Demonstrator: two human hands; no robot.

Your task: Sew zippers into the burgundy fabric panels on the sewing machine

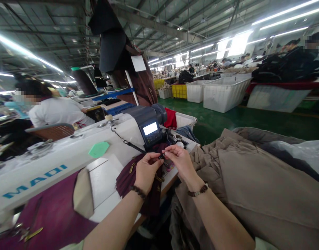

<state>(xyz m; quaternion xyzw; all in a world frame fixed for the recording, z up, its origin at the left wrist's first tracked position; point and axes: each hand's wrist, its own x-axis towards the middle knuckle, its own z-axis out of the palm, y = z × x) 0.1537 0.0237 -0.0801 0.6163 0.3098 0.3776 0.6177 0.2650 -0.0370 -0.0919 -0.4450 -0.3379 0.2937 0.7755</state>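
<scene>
Over the right end of the sewing machine table, my left hand [148,171] pinches a small dark piece [161,156] between thumb and fingers. My right hand [180,160] meets it there, its thumb and fingertips closed on the same piece. It looks like a small metal part, too tiny to name for sure. Just below and left of the hands lies a bunch of maroon fabric pieces with zippers [128,173]. The white sewing machine [117,128] stands to the left, with a lit display panel [150,128] behind my hands. A purple fabric piece [57,218] lies under its arm.
A large heap of brown-grey fabric [253,173] rises close by my right arm. White bins [224,93] and a yellow crate [179,91] stand across the green floor [209,121]. A co-worker in white [60,111] sits beyond the machine. Dark cloth [112,45] hangs ahead.
</scene>
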